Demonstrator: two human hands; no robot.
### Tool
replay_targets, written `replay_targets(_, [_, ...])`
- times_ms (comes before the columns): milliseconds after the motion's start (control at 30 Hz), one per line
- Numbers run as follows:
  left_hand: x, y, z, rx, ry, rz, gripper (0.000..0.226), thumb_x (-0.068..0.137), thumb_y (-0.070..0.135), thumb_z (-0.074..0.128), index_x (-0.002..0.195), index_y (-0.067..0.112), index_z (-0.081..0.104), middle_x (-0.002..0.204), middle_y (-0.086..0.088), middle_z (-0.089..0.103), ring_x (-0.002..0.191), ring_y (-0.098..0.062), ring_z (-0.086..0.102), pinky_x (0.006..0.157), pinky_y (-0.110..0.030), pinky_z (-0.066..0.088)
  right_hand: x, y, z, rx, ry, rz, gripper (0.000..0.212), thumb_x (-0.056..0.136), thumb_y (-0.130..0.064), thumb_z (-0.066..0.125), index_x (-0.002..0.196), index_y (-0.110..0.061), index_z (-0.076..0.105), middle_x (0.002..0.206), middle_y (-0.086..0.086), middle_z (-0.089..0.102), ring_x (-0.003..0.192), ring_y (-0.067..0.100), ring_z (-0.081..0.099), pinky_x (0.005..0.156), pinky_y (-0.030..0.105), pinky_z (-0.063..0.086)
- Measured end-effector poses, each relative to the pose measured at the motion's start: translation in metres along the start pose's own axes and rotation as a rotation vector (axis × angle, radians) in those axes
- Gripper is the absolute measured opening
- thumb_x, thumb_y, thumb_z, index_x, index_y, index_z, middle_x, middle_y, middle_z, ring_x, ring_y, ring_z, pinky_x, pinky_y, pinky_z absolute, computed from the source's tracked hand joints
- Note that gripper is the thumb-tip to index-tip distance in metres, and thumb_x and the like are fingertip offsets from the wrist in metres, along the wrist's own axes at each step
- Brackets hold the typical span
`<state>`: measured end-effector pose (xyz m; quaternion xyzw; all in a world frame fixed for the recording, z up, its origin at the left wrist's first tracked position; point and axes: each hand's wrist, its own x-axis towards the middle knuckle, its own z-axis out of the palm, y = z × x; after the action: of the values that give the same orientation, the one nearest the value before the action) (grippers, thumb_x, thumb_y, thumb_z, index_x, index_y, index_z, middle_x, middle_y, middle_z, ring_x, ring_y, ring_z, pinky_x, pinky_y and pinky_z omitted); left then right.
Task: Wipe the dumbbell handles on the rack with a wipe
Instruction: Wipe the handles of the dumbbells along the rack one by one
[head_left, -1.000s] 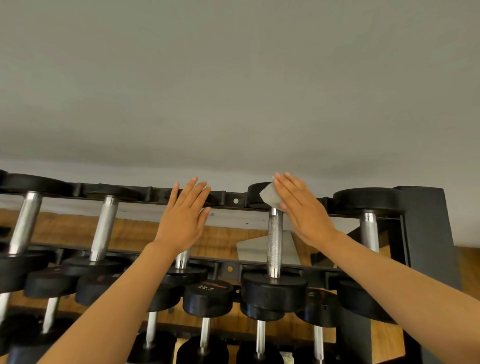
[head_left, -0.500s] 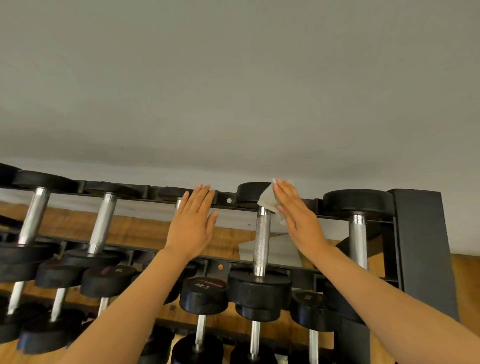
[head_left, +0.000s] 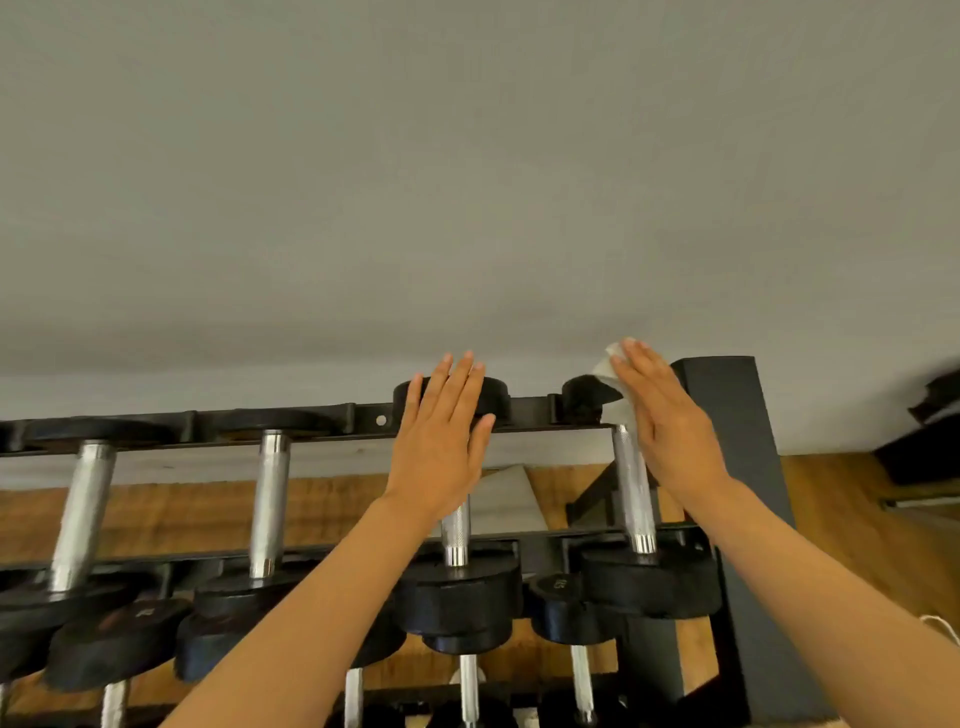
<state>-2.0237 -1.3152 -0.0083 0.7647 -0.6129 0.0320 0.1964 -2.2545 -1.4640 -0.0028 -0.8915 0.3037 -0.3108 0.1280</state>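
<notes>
Grey wall (head_left: 467, 182) above — wooden floor (head_left: 852, 499) behind, below.

Wipe (head_left: 607, 370) seemingly under right hand (head_left: 670, 431)

**One head-worn view, close over the top shelf**

A single wide-angle camera sits on the person's head and faces forward at the rack (head_left: 727, 415), tipped only slightly downward, so the plain wall (head_left: 467, 182) fills the upper half of the picture. It stands near: both forearms enter from the bottom edge, and the left hand (head_left: 441, 441) and right hand (head_left: 667, 426) reach to mid-frame (straight lines bow toward the edges). The rack's right upright is in view; its left end is cut off.
</notes>
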Motion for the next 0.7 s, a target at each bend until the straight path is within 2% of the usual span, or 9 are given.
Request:
replay_targets(67, [0.0, 0.001, 0.007, 0.056, 0.005, 0.003, 0.059, 0.104, 0.041, 0.026, 0.156, 0.012, 0.023, 0.162, -0.007, 0.023, 0.151, -0.024, 0.012, 0.123, -0.043, 0.004, -0.001, 0.005, 0.002, -0.098, -0.038, 0.021, 0.048, 0.096, 0.005, 0.043, 0.143, -0.004, 0.044, 0.153, 0.01, 0.037, 0.145, 0.021, 0.025, 0.115, 0.044, 0.032])
replay_targets(233, [0.002, -0.002, 0.013, 0.076, 0.046, 0.028, 0.059, 0.103, 0.039, 0.031, 0.154, 0.011, 0.026, 0.16, -0.008, 0.03, 0.15, -0.026, 0.016, 0.122, -0.043, 0.007, 0.023, -0.02, 0.021, -0.55, -0.203, -0.044, 0.05, 0.097, -0.022, 0.028, 0.133, -0.004, 0.056, 0.145, 0.016, 0.048, 0.139, 0.034, 0.038, 0.114, 0.06, 0.022])
replay_targets(367, [0.001, -0.003, 0.014, 0.056, 0.065, 0.043, 0.058, 0.103, 0.039, 0.031, 0.153, 0.01, 0.029, 0.157, -0.009, 0.035, 0.149, -0.025, 0.019, 0.122, -0.044, 0.009, 0.032, -0.024, 0.033, -0.723, -0.268, -0.086, 0.053, 0.101, -0.027, 0.024, 0.132, 0.002, 0.056, 0.14, 0.021, 0.052, 0.136, 0.036, 0.042, 0.116, 0.055, 0.026])
replay_targets(500, [0.002, -0.003, 0.013, 0.048, 0.078, 0.049, 0.057, 0.103, 0.038, 0.031, 0.153, 0.009, 0.031, 0.156, -0.01, 0.037, 0.148, -0.026, 0.022, 0.123, -0.042, 0.006, 0.011, -0.011, 0.011, -0.703, -0.228, -0.108, 0.057, 0.107, -0.034, 0.017, 0.147, 0.002, 0.034, 0.153, 0.019, 0.033, 0.143, 0.033, 0.031, 0.12, 0.042, 0.015])
replay_targets(600, [0.003, -0.003, 0.013, 0.068, 0.068, 0.045, 0.058, 0.103, 0.039, 0.03, 0.153, 0.01, 0.028, 0.157, -0.011, 0.035, 0.148, -0.026, 0.02, 0.123, -0.04, 0.002, -0.01, -0.002, 0.0, -0.58, -0.172, 0.05, 0.059, 0.106, -0.036, 0.02, 0.15, 0.003, 0.023, 0.157, 0.019, 0.024, 0.146, 0.03, 0.023, 0.121, 0.036, 0.012])
replay_targets(700, [0.002, -0.002, 0.013, 0.083, 0.068, 0.035, 0.058, 0.103, 0.039, 0.031, 0.154, 0.011, 0.028, 0.157, -0.01, 0.034, 0.148, -0.025, 0.019, 0.124, -0.04, 0.001, -0.014, -0.004, 0.0, -0.476, -0.118, 0.218, 0.066, 0.105, -0.041, 0.015, 0.149, 0.008, 0.02, 0.156, 0.022, 0.024, 0.146, 0.03, 0.021, 0.122, 0.033, 0.008])
